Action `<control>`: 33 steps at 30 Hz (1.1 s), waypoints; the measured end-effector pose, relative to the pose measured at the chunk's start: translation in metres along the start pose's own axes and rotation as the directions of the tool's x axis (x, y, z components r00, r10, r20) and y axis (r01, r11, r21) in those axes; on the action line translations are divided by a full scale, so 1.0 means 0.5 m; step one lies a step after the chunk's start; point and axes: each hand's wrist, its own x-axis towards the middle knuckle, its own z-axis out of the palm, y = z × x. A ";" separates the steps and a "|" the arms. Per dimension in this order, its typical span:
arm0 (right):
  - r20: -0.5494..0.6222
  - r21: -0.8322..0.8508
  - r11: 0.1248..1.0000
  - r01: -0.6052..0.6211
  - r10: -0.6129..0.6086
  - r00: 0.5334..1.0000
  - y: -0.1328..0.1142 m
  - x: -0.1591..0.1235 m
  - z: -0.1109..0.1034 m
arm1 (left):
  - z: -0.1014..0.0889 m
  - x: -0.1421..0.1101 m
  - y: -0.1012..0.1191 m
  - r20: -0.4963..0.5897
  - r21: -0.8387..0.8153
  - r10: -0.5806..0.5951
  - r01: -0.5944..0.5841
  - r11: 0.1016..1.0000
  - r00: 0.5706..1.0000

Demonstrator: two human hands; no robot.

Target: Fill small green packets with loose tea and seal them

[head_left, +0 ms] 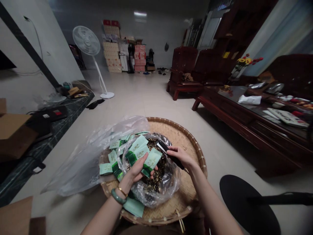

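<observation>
My left hand [137, 173] is closed on a fan of several small green and white packets [143, 153], held over a clear plastic bag of dark loose tea leaves [156, 178]. My right hand [179, 155] grips a black scoop [168, 153] whose tip points at the packets above the tea. The bag rests in a round woven bamboo tray [193, 143]. More green packets [109, 163] lie on the tray to the left, and one [134, 207] lies near my left wrist, which wears a green bangle.
A large crumpled clear plastic bag [85, 160] spreads left of the tray. A dark wooden table [256, 120] with papers stands at right, a black round stool [246, 202] at lower right. A dark counter [49, 130] runs along the left; a standing fan [86, 40] stands behind.
</observation>
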 end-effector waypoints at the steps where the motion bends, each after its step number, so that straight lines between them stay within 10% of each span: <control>1: -0.014 -0.046 0.999 0.027 -0.028 1.000 0.000 0.001 0.002 | 0.001 0.000 0.000 -0.005 0.003 -0.002 0.002 1.000 1.000; 23: -0.142 -0.274 0.952 0.134 -0.178 0.974 0.035 0.015 0.003 | -0.008 -0.001 -0.001 -0.036 -0.011 0.019 -0.019 1.000 0.999; 30: -0.289 -0.670 0.738 0.074 -0.352 0.890 0.096 0.026 -0.009 | -0.003 -0.004 0.006 -0.083 -0.024 0.013 -0.016 1.000 0.996; 33: -0.343 -0.477 0.860 0.183 -0.374 0.862 0.082 0.029 0.018 | 0.004 -0.001 -0.003 -0.081 -0.017 0.029 -0.030 0.999 0.996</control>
